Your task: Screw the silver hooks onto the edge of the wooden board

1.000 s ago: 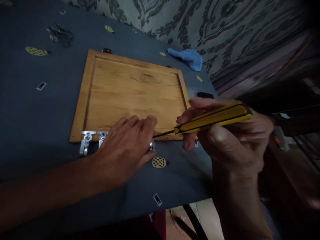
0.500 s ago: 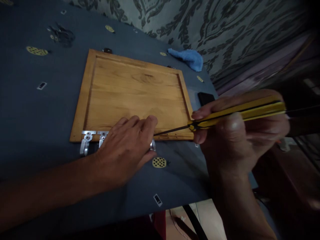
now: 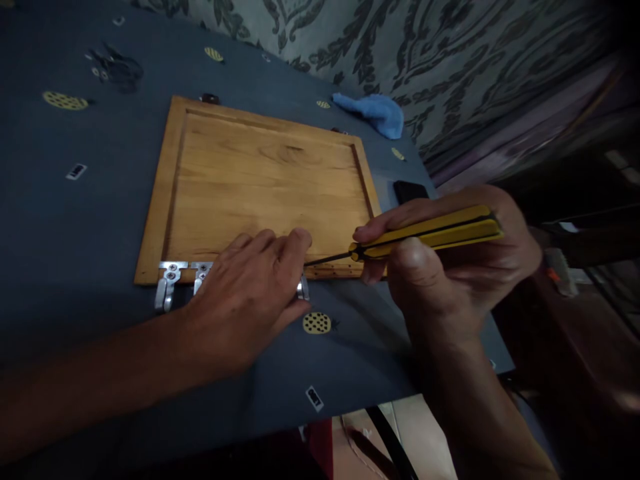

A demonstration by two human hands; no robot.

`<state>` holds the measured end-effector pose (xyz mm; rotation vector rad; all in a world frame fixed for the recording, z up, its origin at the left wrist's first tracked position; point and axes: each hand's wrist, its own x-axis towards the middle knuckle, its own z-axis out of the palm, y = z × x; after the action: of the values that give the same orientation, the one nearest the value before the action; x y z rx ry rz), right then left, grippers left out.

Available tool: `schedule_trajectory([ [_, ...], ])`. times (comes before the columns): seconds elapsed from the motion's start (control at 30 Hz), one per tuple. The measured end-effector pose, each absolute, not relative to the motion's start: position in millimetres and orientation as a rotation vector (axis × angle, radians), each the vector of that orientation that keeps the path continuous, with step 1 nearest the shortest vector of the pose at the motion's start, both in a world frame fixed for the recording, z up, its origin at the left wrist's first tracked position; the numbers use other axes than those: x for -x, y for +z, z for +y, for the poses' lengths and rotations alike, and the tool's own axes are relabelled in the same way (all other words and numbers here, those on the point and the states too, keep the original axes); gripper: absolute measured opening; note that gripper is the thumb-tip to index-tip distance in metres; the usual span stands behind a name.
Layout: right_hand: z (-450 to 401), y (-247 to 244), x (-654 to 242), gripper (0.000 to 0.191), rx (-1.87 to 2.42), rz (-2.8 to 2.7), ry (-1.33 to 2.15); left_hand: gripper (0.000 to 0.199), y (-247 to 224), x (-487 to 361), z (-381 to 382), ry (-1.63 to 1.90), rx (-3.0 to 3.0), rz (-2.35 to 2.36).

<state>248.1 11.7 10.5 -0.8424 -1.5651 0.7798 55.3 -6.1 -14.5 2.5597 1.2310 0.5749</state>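
Note:
A framed wooden board lies on the blue patterned cloth. Silver metal hooks are screwed along its near edge at the left. My left hand is closed over this edge, thumb and fingers around another metal hook, of which only a bit shows. In my right hand is a yellow-handled screwdriver, gripped by the handle. Its shaft points left to the edge of the board, and the tip is hidden behind my left fingers. Small dark holes dot the board's edge right of the fingers.
Beyond the board lie a blue cloth and a black flat object. Dark scissors rest at the far left. Dark small pieces sit against the board's far edge. A patterned wall or curtain rises behind the table.
My right hand and the screwdriver have moved left, closer to my left hand, and the handle has turned a little. My left hand keeps its place on the board. The view has shifted slightly.

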Motion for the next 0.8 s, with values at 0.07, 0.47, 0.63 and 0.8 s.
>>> schedule_trajectory([
  [0.07,11,11,-248,0.009,0.855,-1.590,0.758,0.050,-14,-55,-6,0.570,-2.552,1.236],
  [0.47,8,20,-257,0.023,0.815,-1.826,0.887,0.043,-10,-57,-3,0.492,-2.470,1.263],
  [0.63,10,16,-259,0.023,0.754,-1.861,0.875,0.042,-7,-58,-3,0.423,-2.473,1.274],
  [0.8,12,14,-261,0.025,0.726,-1.826,0.848,0.045,-7,-59,-2,0.449,-2.493,1.271],
])
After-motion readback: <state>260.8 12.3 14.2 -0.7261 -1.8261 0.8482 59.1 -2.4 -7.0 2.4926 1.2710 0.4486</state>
